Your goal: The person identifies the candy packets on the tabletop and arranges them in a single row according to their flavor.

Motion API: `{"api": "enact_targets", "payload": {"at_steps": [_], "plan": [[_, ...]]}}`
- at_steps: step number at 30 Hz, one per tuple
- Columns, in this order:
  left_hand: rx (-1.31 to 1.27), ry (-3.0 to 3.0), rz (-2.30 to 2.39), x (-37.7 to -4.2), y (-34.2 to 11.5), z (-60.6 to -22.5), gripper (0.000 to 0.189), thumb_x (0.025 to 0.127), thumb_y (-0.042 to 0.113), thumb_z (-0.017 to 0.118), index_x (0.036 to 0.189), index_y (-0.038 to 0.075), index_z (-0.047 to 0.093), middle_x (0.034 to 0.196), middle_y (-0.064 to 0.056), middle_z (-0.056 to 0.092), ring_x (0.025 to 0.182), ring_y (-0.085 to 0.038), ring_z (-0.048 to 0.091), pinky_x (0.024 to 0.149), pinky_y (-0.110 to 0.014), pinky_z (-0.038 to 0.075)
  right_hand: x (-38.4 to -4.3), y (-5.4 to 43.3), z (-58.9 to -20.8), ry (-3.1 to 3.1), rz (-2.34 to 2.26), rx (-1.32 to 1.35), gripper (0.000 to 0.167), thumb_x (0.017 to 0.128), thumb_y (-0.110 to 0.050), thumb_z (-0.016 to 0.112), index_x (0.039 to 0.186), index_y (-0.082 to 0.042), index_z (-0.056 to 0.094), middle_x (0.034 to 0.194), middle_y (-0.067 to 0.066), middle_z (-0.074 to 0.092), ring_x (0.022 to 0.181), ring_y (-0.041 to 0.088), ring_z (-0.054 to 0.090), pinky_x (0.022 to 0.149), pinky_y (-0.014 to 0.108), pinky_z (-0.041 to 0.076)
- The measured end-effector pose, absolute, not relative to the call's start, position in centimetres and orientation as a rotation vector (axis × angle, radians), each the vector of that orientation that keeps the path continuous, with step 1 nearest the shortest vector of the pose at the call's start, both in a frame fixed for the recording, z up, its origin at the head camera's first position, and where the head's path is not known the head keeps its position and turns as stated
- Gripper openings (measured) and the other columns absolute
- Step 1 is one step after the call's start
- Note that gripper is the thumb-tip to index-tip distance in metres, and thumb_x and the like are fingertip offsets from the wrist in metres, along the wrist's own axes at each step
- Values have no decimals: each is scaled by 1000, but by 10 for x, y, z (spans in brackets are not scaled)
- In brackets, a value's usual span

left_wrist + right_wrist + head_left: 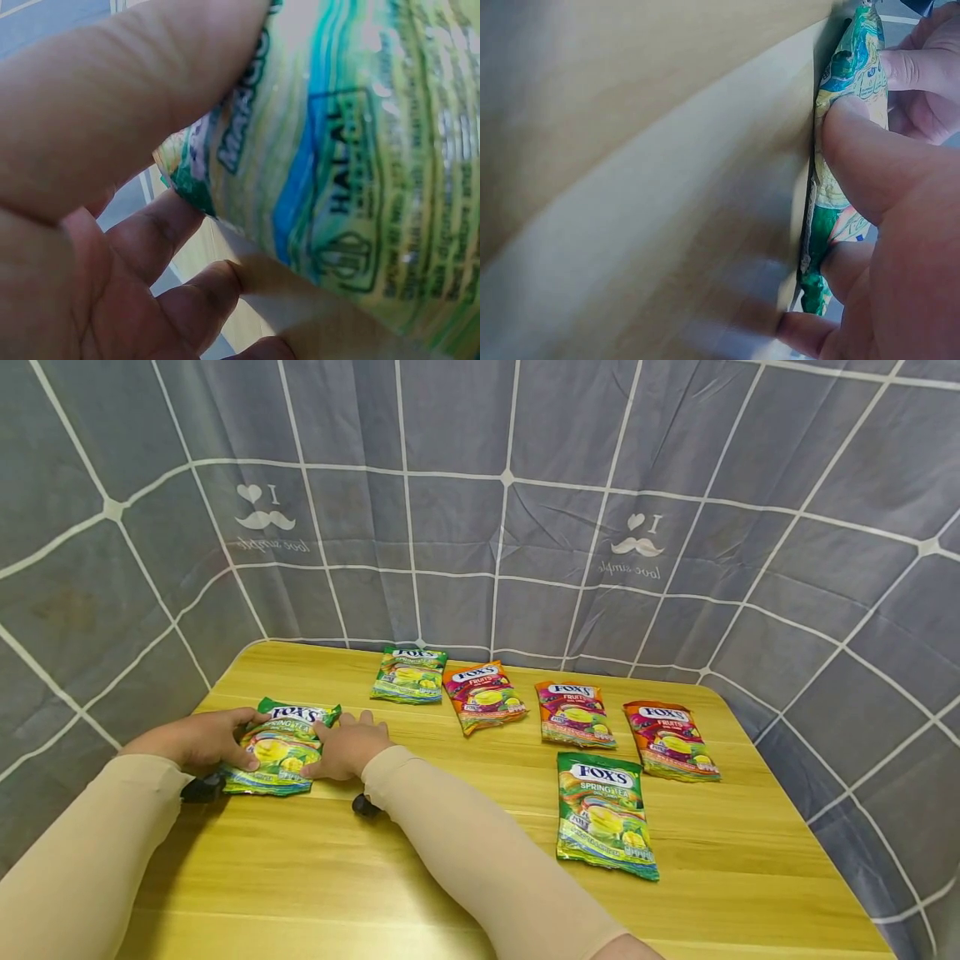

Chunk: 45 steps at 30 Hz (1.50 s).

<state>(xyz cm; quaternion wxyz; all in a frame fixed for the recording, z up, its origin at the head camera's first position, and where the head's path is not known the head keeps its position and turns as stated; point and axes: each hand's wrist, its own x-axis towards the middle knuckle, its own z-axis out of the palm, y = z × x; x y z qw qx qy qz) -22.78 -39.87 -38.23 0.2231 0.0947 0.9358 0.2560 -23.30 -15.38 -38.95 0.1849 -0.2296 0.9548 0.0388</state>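
Note:
Both hands are on a green Fox's Spring Tea candy bag (283,750) at the left of the table. The left hand (197,739) grips its left side, thumb on the printed front. On the opposite side, the right hand (348,750) pinches the edge between thumb and fingers. Up close in the left wrist view, the bag (337,150) shows its lower print, with the left thumb (150,75) across it. Seen nearly edge-on in the right wrist view, the bag (862,71) lies low over the wood, the right thumb (877,161) pressing its face.
A second green bag (408,677) lies at the back edge of the wooden table (300,877). Three red Fruits bags (486,697) stretch rightward from it. Nearer the front right is another green bag (606,818). A grey checked curtain (450,527) surrounds the table's back and sides.

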Motion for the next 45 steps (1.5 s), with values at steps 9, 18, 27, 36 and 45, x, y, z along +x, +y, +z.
{"api": "enact_targets", "payload": {"at_steps": [9, 18, 27, 36, 45], "plan": [[248, 2581, 702, -228, -397, -381, 103, 82, 34, 90, 155, -11, 33, 145, -47, 40, 122, -50, 49, 104, -60, 45, -235, -154, -391, 2692, 109, -654, 84, 92, -84, 45, 163, -57, 8, 173, -15, 21, 159, 23, 24, 126, 44, 32], [245, 2542, 770, -229, -400, -384, 101, 85, 25, 88, 156, -14, 27, 143, -45, 43, 118, -43, 55, 94, -40, 53, -235, -153, -392, 2687, 127, -684, 83, 93, -84, 42, 163, -55, 7, 174, -15, 20, 158, 23, 25, 124, 44, 33], [253, 2544, 765, -227, -399, -383, 99, 86, 25, 88, 156, -14, 29, 139, -42, 46, 112, -39, 56, 88, -33, 51, -235, -153, -394, 2695, 132, -675, 84, 92, -84, 42, 163, -56, 8, 172, -16, 23, 155, 21, 28, 124, 43, 33], [247, 2541, 769, -228, -398, -382, 97, 86, 22, 88, 155, -15, 29, 138, -42, 47, 112, -39, 55, 88, -33, 51, -235, -151, -396, 2701, 84, -673, 83, 92, -84, 44, 163, -56, 10, 171, -15, 27, 154, 20, 29, 125, 44, 32], [219, 2469, 713, -236, -391, -378, 99, 89, 22, 86, 156, -14, 24, 141, -47, 44, 115, -41, 55, 90, -37, 52, -248, -128, -399, 2613, -195, -764, 89, 98, -77, 45, 167, -46, -1, 176, -11, 19, 163, 25, 20, 131, 43, 25]]}}
